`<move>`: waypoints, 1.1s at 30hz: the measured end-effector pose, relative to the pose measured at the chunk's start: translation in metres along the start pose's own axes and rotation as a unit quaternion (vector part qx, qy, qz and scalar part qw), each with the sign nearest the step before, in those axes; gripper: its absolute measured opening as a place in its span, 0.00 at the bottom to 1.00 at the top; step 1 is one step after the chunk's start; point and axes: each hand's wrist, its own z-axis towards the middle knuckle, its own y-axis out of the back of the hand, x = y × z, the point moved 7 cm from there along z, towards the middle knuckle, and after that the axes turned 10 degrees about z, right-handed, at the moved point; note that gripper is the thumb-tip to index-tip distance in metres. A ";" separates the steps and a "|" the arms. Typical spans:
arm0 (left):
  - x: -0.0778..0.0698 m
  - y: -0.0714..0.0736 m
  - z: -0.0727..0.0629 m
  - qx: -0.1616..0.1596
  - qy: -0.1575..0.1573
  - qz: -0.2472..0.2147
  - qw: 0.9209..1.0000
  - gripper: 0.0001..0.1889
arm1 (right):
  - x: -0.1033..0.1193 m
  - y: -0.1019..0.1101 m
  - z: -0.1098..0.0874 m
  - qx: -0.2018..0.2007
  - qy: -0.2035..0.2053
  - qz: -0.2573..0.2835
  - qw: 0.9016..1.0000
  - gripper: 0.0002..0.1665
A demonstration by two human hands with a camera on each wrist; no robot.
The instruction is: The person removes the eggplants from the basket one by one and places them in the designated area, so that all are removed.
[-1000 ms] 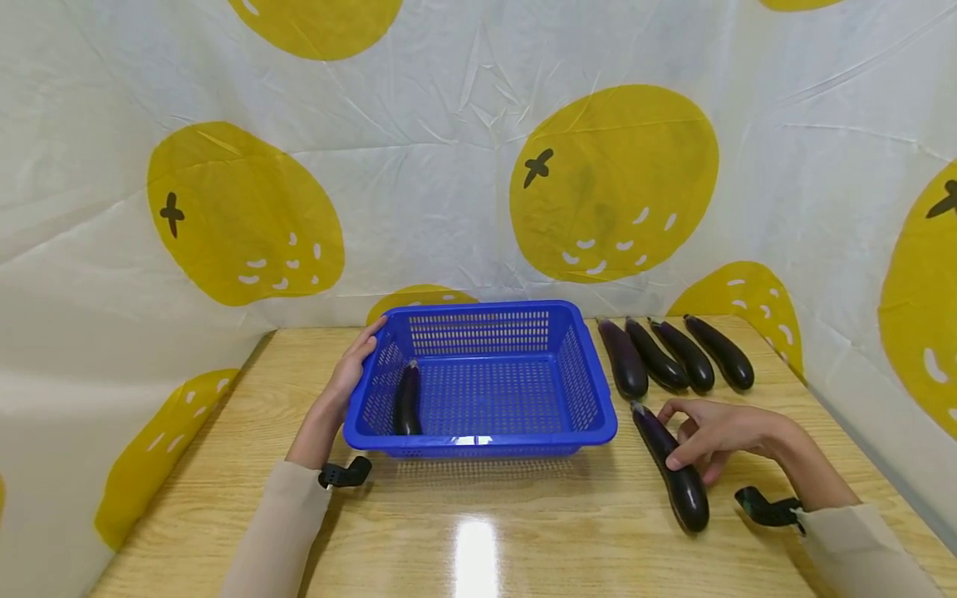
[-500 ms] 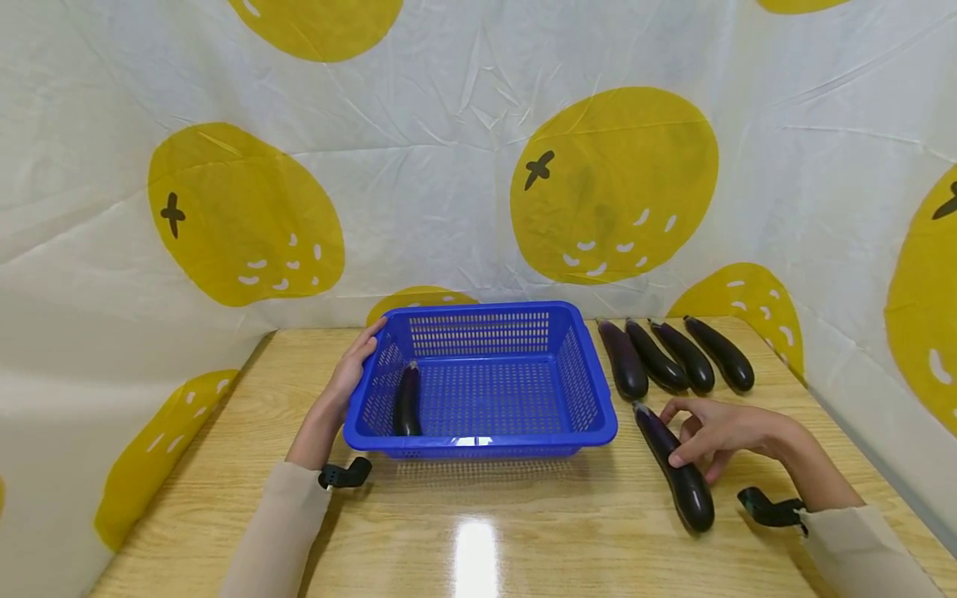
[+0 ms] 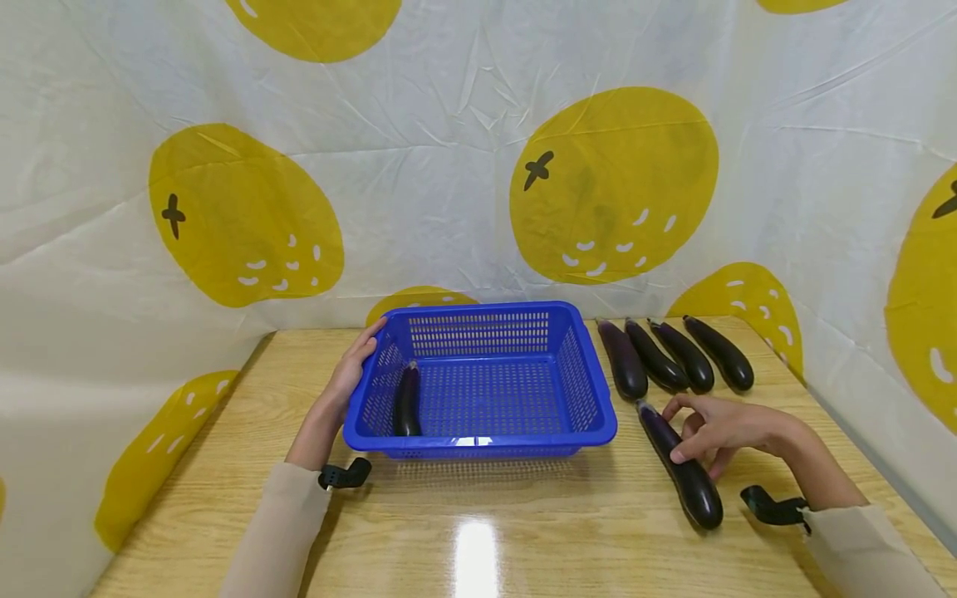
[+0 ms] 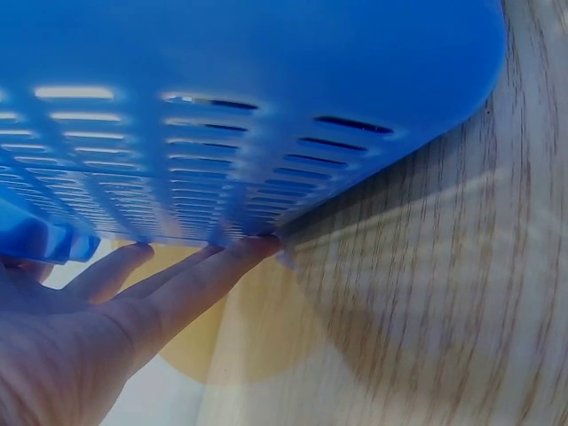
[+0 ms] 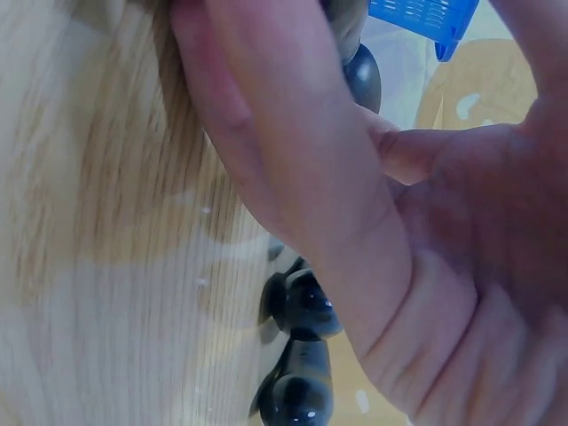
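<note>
My left hand point(image 3: 350, 372) rests against the left side of a blue plastic basket point(image 3: 478, 441). In the left wrist view, the straight fingers point(image 4: 191, 280) of that hand touch its slotted outer wall. One dark purple eggplant point(image 3: 407, 403) lies inside the basket along its left wall. To the right of the basket, my right hand point(image 3: 721, 432) pinches another eggplant point(image 3: 684, 473) around its middle, thumb on the near side. This eggplant slants, with its stem end pointing away and its thick end towards me. The right wrist view mostly shows the palm and fingers.
Several more eggplants point(image 3: 676, 355) lie side by side at the back right of the wooden table point(image 3: 568, 531). The nearest of them reaches close to the held eggplant's stem. Behind the table hangs a white curtain point(image 3: 426, 208) with yellow fruit prints.
My right hand has shifted slightly to the right with the eggplant, whose thick end has swung a little rightward. My left hand and the basket stay put.
</note>
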 end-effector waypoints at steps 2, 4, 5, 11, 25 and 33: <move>0.000 0.000 0.000 -0.001 0.000 -0.001 1.000 0.28 | 0.000 0.001 0.000 0.000 0.004 -0.002 1.000 0.40; 0.000 0.000 0.000 -0.001 0.000 0.000 1.000 0.28 | -0.001 0.003 0.000 -0.002 0.004 -0.005 1.000 0.40; 0.000 0.000 0.000 -0.002 0.000 0.000 1.000 0.28 | -0.001 0.003 -0.001 -0.003 0.005 -0.006 1.000 0.40; 0.000 0.000 0.000 -0.002 -0.003 0.002 1.000 0.28 | -0.001 0.004 -0.002 -0.004 0.011 -0.006 1.000 0.39; 0.001 0.000 0.001 0.000 -0.002 0.007 1.000 0.28 | 0.004 -0.008 0.003 0.002 0.012 0.027 1.000 0.40; 0.000 0.000 0.000 -0.004 -0.002 0.006 1.000 0.28 | 0.004 -0.006 0.001 0.001 0.017 0.021 1.000 0.41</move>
